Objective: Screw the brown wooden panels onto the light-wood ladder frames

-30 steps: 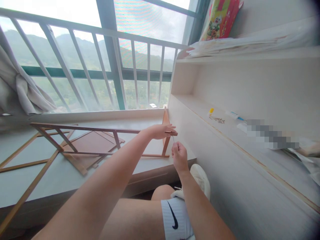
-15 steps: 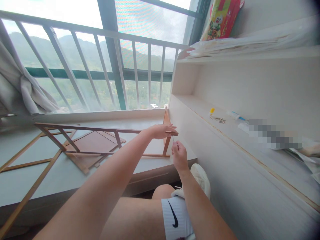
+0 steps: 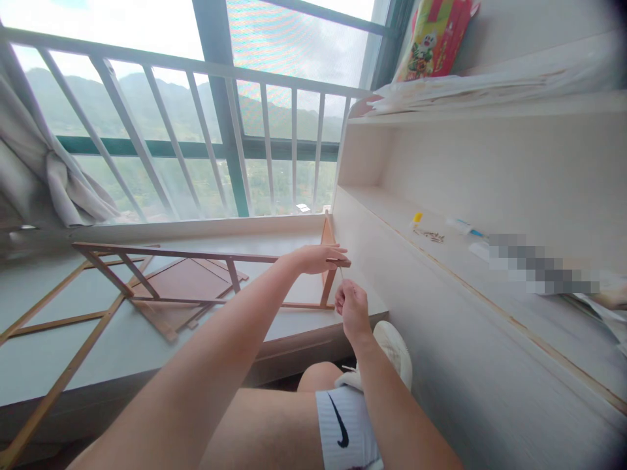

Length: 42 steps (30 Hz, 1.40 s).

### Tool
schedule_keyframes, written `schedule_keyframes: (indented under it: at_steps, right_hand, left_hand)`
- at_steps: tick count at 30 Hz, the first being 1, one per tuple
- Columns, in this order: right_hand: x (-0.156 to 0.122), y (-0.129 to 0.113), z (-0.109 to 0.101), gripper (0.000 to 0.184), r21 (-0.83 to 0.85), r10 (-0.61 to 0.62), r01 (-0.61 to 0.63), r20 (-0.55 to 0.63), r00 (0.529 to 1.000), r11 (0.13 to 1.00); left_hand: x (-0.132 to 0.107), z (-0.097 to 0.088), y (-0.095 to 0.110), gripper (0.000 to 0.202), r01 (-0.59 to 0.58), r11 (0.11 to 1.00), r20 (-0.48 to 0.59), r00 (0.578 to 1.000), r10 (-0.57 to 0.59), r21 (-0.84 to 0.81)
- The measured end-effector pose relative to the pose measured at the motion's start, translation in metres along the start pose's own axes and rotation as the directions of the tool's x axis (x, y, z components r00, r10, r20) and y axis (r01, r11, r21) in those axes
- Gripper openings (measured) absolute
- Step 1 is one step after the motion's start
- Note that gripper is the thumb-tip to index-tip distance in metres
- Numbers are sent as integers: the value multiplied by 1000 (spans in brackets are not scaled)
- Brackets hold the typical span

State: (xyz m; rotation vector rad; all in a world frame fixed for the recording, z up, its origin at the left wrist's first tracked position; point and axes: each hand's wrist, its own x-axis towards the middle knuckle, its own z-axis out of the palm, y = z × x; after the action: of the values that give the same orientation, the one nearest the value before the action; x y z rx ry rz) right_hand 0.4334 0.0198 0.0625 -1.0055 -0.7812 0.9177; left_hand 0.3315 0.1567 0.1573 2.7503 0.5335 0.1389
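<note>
A long brown wooden frame (image 3: 189,251) stands on its edge across the white ledge. My left hand (image 3: 316,258) grips its right end from above, fingers stretched over the wood and thumb hidden. Just below, my right hand (image 3: 353,305) is closed around a thin rod-like tool (image 3: 341,273), probably a hex key. The tool's upper end points at the underside of the frame's corner; whether it sits in a screw is too small to tell. Behind my left hand, an orange-brown wooden panel (image 3: 327,228) leans at the ledge's right end.
Flat wooden panels (image 3: 189,282) and another wooden frame (image 3: 73,363) lie to the left. On the right shelf are several small screws (image 3: 431,236), a yellow-capped item (image 3: 417,219) and a blue-and-white tube (image 3: 463,227). A white railing (image 3: 267,137) stands before the window.
My right hand has shifted its fingers slightly around the tool, with the fingers now a little looser. My left hand keeps its place on the frame. The view has moved slightly.
</note>
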Motion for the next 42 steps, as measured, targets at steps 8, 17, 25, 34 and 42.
schedule_keyframes:
  at_steps: [8, 17, 25, 34, 42]
  right_hand:
    - [-8, -13, 7, 38, 331, 133, -172, 138, 981, 928]
    - [-16, -16, 11, 29, 453, 128, -240, 263, 956, 858]
    - [-15, -12, 7, 37, 403, 57, -128, 183, 981, 906]
    - [-2, -6, 4, 41, 155, -4, -13, 108, 994, 988]
    - [2, -6, 4, 41, 143, -11, -8, 134, 991, 990]
  left_hand:
    - [-1, -2, 6, 42, 36, 999, 1, 999, -36, 22]
    - [-2, -3, 7, 43, 39, 999, 0, 999, -39, 18]
    - [-3, -4, 9, 43, 49, 998, 5, 999, -49, 31]
    - [-2, -1, 6, 42, 35, 999, -4, 999, -35, 34]
    - [-3, -3, 9, 41, 48, 998, 12, 999, -48, 41]
